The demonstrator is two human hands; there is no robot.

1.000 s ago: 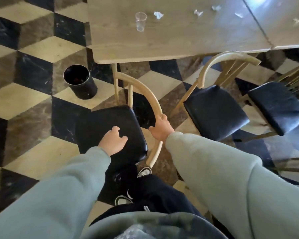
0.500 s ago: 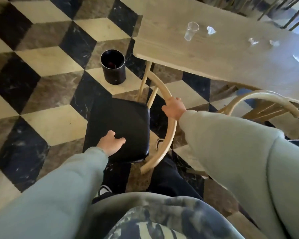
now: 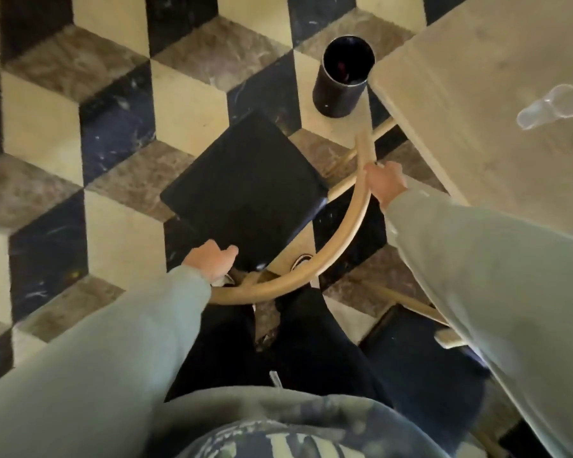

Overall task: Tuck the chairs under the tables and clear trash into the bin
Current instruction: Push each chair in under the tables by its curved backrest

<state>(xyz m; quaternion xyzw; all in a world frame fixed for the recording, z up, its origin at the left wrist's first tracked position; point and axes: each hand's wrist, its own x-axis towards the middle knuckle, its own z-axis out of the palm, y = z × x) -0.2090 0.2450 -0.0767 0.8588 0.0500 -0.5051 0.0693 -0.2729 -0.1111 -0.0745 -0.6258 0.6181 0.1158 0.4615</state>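
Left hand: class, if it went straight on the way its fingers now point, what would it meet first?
The left hand points up and right across the chair's black seat, whose near corner it touches. It would likely slide over the seat first; beyond lies the backrest rail, though depth is unclear.

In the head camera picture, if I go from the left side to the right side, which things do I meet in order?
left hand → black chair seat → black bin → right hand → clear plastic cup lying on the wooden table.
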